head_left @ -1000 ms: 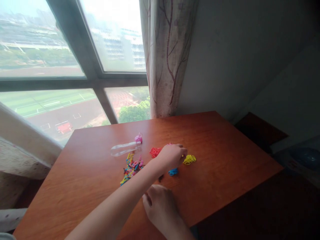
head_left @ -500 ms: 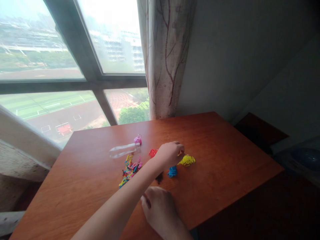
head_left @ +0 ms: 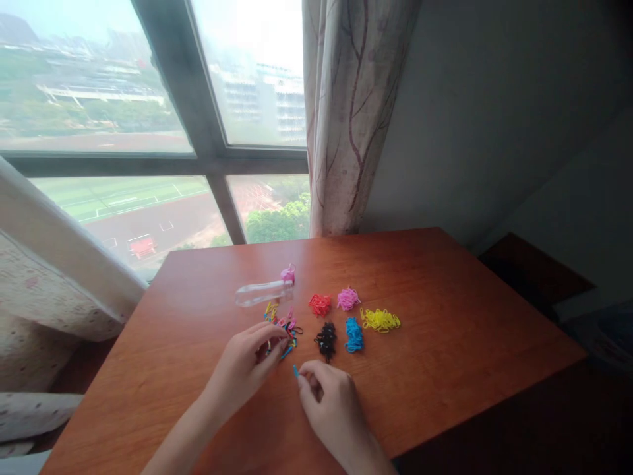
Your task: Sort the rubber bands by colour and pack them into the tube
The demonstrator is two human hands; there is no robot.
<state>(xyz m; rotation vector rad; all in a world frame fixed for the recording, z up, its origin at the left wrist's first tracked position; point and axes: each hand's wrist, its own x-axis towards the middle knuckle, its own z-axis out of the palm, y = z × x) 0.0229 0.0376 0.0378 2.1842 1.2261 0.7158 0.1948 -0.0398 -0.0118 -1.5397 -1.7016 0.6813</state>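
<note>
My right hand [head_left: 329, 396] pinches a small blue rubber band [head_left: 295, 371] between thumb and forefinger, just above the table. Thumb and fingers drawn together, my left hand [head_left: 252, 356] is at the mixed pile of coloured rubber bands [head_left: 287, 322]; whatever is between its fingertips is too small to make out. That hand partly covers the pile. To the right are single-colour heaps: red bands [head_left: 320, 305], pink bands [head_left: 349, 299], black bands [head_left: 326, 340], blue bands [head_left: 354, 334] and yellow bands [head_left: 380, 320].
Behind the mixed pile lies a clear plastic container [head_left: 260, 293] beside a pink cap [head_left: 287, 274]. Everything rests on a brown wooden table [head_left: 445, 356]. A window [head_left: 208, 161] and a patterned curtain [head_left: 341, 132] stand at its far edge.
My left hand has come back from near the yellow and pink heaps to the mixed pile. My right hand now shows a blue rubber band. The view has shifted slightly left.
</note>
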